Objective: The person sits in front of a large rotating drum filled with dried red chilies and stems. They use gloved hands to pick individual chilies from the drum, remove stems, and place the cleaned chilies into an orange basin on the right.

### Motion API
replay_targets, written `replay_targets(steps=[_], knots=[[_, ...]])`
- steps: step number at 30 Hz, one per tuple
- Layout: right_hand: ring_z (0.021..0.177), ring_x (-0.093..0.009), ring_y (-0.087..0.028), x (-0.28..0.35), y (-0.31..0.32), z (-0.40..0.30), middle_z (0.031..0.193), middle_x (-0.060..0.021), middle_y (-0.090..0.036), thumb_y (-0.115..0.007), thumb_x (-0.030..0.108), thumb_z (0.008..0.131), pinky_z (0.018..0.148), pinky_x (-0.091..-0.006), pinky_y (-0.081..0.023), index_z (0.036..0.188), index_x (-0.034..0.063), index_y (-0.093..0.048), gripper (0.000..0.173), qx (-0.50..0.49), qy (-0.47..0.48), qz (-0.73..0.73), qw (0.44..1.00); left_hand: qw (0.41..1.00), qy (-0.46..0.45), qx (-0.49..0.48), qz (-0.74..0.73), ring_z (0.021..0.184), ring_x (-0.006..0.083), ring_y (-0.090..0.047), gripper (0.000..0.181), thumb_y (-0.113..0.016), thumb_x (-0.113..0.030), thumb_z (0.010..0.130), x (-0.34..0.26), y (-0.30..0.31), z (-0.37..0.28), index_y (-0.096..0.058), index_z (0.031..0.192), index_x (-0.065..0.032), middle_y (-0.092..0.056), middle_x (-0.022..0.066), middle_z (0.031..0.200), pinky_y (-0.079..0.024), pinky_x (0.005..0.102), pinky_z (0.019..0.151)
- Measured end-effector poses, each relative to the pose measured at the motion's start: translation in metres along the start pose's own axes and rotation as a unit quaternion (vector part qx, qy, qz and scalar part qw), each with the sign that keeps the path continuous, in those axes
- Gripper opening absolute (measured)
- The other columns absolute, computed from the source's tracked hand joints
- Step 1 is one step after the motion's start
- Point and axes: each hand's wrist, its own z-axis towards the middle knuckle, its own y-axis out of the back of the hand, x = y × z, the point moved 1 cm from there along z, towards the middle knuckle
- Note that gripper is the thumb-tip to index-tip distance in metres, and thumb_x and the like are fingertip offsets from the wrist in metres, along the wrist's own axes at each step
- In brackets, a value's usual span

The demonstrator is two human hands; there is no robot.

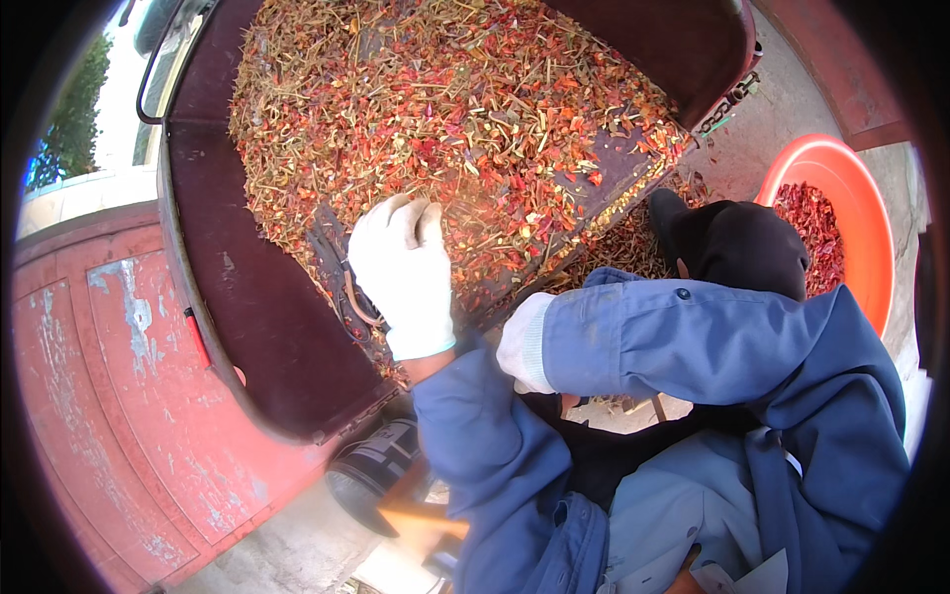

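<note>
A heap of dried red chili pieces mixed with stems (pixel 430 126) covers the floor of a dark metal cart bed (pixel 267 334). My left hand (pixel 404 267), in a white glove, is over the near edge of the heap, back upward and fingers bent; whether anything is under the fingers cannot be seen. Beside its wrist lies a tool with curved handles (pixel 358 297), partly hidden by the hand. My right hand (pixel 525 345), gloved too, is low by the bed's near edge, its fingers hidden behind the wrist and sleeve.
An orange plastic tub (pixel 872 223) with red chili pieces (pixel 809 237) stands at the right. A black bucket (pixel 371 475) is below the bed. More debris (pixel 620 249) lies beneath the edge, near my knee. A chain (pixel 731 104) hangs at the bed's right corner. Worn red panels (pixel 148 371) stand left.
</note>
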Motion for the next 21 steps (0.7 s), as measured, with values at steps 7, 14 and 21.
replay_targets(steps=[7,14,21], knots=[[0.085,-0.036,-0.071,-0.003,0.002,-0.005,0.085,-0.0166,-0.073,-0.065,0.032,0.086,0.075,-0.0463,-0.056,0.091,0.0077,-0.077,0.028,-0.004,0.004,0.021,1.0,0.996,-0.03,0.085,-0.017,0.101,0.0309,-0.065,0.021,-0.074,-0.018,0.083,-0.014,-0.011,0.003,-0.072,0.103,-0.0103,-0.07,0.0082,0.104,-0.049,0.043,0.091],[0.085,-0.036,-0.071,-0.003,0.014,-0.011,0.086,-0.0168,-0.073,-0.065,0.032,0.087,0.075,-0.0466,-0.056,0.093,0.0072,-0.077,0.029,0.006,0.005,0.053,0.999,0.999,-0.019,0.015,0.021,0.101,0.0349,-0.064,0.027,-0.073,-0.016,0.083,-0.01,-0.02,0.019,-0.072,0.109,-0.0085,-0.069,0.0126,0.112,-0.05,0.0449,0.09],[0.086,-0.036,-0.071,-0.006,0.017,-0.011,0.088,-0.0174,-0.073,-0.065,0.033,0.088,0.076,-0.0461,-0.056,0.094,0.0055,-0.077,0.031,-0.002,0.005,0.048,0.999,0.997,-0.028,0.066,-0.004,0.094,0.0302,-0.068,0.026,-0.074,-0.014,0.081,-0.018,-0.039,0.025,-0.074,0.106,-0.0066,-0.073,0.0126,0.101,-0.052,0.0396,0.088]])
